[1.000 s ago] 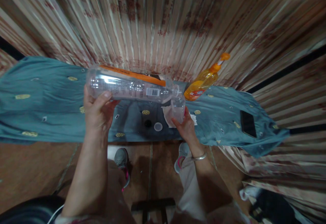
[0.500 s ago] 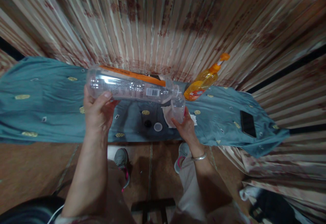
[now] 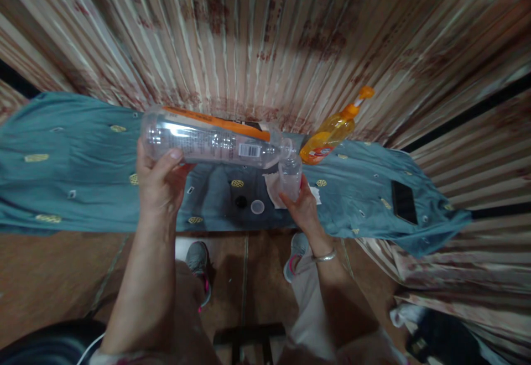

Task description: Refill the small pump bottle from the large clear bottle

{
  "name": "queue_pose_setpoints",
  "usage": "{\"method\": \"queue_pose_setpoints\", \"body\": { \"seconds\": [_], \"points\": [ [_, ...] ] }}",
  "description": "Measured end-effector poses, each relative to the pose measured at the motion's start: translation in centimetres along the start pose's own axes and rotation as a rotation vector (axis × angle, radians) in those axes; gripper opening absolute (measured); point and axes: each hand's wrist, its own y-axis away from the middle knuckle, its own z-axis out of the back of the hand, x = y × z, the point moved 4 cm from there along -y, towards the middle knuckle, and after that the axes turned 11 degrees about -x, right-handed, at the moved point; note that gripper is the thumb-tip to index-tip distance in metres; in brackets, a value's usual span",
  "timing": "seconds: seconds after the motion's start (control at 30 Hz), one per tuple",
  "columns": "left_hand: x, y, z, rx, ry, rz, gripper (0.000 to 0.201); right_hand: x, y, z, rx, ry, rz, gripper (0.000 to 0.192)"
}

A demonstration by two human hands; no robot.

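Clear bottle (image 3: 211, 142) sideways in left grip (image 3: 160, 185), mouth over small bottle (image 3: 289, 176).

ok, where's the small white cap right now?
In the head view the white cap lies on the teal cloth near its front edge, between the two hands, beside a dark cap and left of the paper tissue.

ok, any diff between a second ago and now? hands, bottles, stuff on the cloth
No visible change. The left hand keeps the large clear bottle tipped on its side, mouth at the small bottle that the right hand holds upright. The white cap, the orange pump bottle and the phone lie where they were on the teal cloth.
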Motion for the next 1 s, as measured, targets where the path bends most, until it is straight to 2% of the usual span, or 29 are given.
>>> {"method": "queue_pose_setpoints", "body": {
  "seconds": [0.63, 1.0],
  "points": [
    [-0.06, 0.06, -0.07, -0.009, 0.017, 0.008, 0.048, 0.02, -0.22, 0.06, 0.046, 0.012, -0.077, 0.091],
    [-0.01, -0.09, 0.10, 0.023, -0.004, -0.011, 0.045, 0.01, -0.06, 0.01, 0.015, -0.012, -0.066, 0.084]
  ]
}}
